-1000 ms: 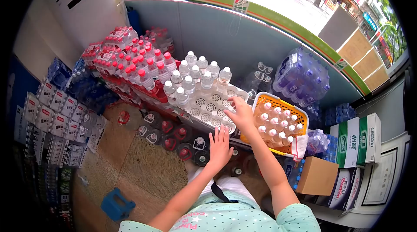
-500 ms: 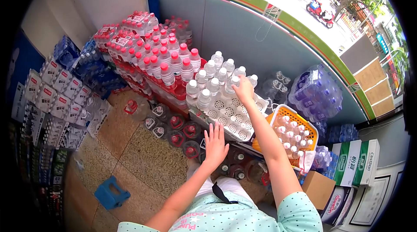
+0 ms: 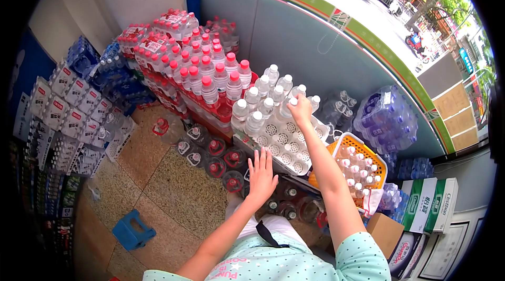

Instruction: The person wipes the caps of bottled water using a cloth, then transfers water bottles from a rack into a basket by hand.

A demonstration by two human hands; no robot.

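My right hand (image 3: 300,110) reaches over the white crate (image 3: 301,167) with its fingers closed around the top of a clear plastic bottle (image 3: 284,111) with a white cap. That bottle stands among several similar white-capped bottles (image 3: 254,122) in the crate's far and left part. Round lattice-bottomed slots show bare in the nearer part. My left hand (image 3: 261,178) is open, fingers spread, just in front of the crate's near side and above the floor. Nothing is in it. Whether its fingertips touch the crate I cannot tell.
Red-capped bottles (image 3: 209,91) fill red crates to the left. A yellow basket (image 3: 382,162) of small bottles stands at right, near purple-wrapped packs (image 3: 386,118). Large red-ringed jugs (image 3: 215,167) stand on the floor, and a blue stool (image 3: 132,230) is at lower left.
The whole view has shifted slightly, so the scene sits a little further right and lower. My right hand stays at the bottle tops; my left hand keeps its spread pose.
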